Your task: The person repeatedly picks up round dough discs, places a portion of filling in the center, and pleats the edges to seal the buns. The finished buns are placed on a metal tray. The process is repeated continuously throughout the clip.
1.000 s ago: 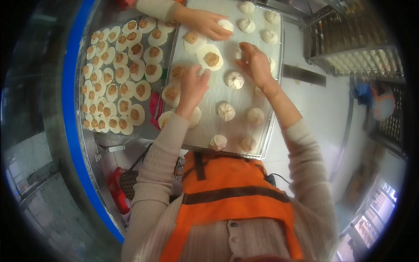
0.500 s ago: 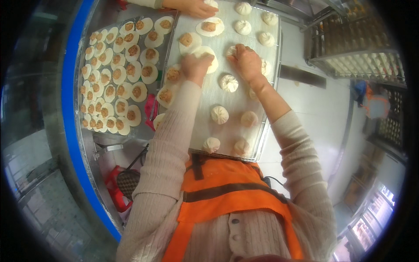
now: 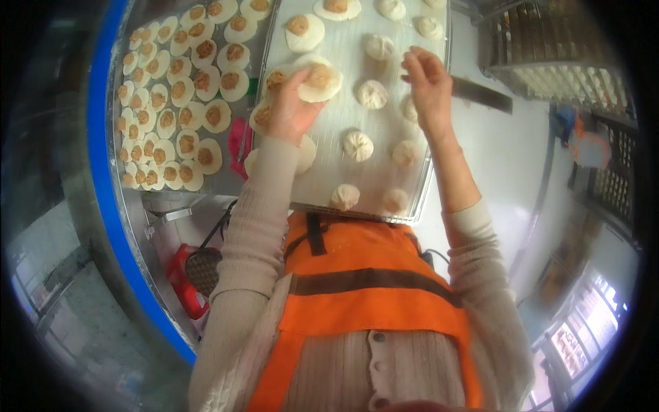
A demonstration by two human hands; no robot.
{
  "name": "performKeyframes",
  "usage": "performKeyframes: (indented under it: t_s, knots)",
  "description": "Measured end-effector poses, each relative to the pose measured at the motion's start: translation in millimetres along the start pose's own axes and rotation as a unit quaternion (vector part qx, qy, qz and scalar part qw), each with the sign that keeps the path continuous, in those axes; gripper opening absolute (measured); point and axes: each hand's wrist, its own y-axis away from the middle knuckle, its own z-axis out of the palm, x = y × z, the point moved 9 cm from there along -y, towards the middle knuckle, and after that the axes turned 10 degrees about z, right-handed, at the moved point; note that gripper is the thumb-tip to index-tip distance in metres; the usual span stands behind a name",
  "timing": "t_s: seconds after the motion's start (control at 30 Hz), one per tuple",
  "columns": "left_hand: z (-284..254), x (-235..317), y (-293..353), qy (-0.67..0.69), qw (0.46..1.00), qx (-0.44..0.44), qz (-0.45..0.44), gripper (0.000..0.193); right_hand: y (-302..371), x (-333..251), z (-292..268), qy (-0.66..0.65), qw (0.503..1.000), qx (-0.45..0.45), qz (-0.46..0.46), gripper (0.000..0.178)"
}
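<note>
My left hand (image 3: 292,113) grips a round white dough wrapper (image 3: 332,84) by its left edge, over the left side of the lined tray (image 3: 322,175). A lump of brown filling (image 3: 319,75) lies on that wrapper. My right hand (image 3: 431,86) is raised at the tray's right edge, its fingers bent and a little apart with nothing between them. Nearest it on the left is a pleated, closed bun (image 3: 379,47). Below that, another pleated bun (image 3: 372,94) sits in the same row. Flat filled wrappers (image 3: 303,33) lie along the tray's left side, some partly behind my left hand.
To the left, a metal worktop holds several rows of flat wrappers (image 3: 215,116) topped with filling. A pink cloth (image 3: 239,141) hangs between worktop and tray. A red stool (image 3: 182,278) stands below. Racks (image 3: 556,96) with trays stand at the right.
My right hand has let go of a pleated bun and moved up and right. The left hand has lifted a filled wrapper. The view has shifted; another person's hand has left it.
</note>
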Motion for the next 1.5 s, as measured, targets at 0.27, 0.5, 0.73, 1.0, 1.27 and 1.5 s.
performKeyframes:
  t_s: [0.27, 0.5, 0.73, 1.0, 1.27, 1.5]
  knots:
    - [-26, 52, 104, -0.182, 0.978, -0.090, 0.056, 0.051, 77, 51, -8, -0.363, 0.895, 0.016, 0.257, 0.019]
    - [-69, 74, 168, -0.290, 0.953, -0.076, 0.047, 0.045, 152, -1, 66, 0.201, 0.972, -0.116, 0.039, 0.022]
    - [-71, 62, 207, -0.289, 0.939, -0.187, 0.018, 0.036, 221, 7, 146, -0.109, 0.919, -0.297, 0.235, 0.029]
    - [-72, 77, 215, -0.252, 0.945, -0.207, 0.003, 0.039, 240, 21, 158, -0.079, 0.936, -0.212, 0.271, 0.022]
    - [-75, 90, 212, -0.361, 0.907, -0.199, 0.088, 0.039, 248, -33, 163, 0.142, 0.977, -0.154, -0.047, 0.014]
    - [-77, 84, 214, -0.364, 0.907, -0.201, 0.072, 0.035, 243, -53, 166, 0.208, 0.949, -0.210, -0.108, 0.014]
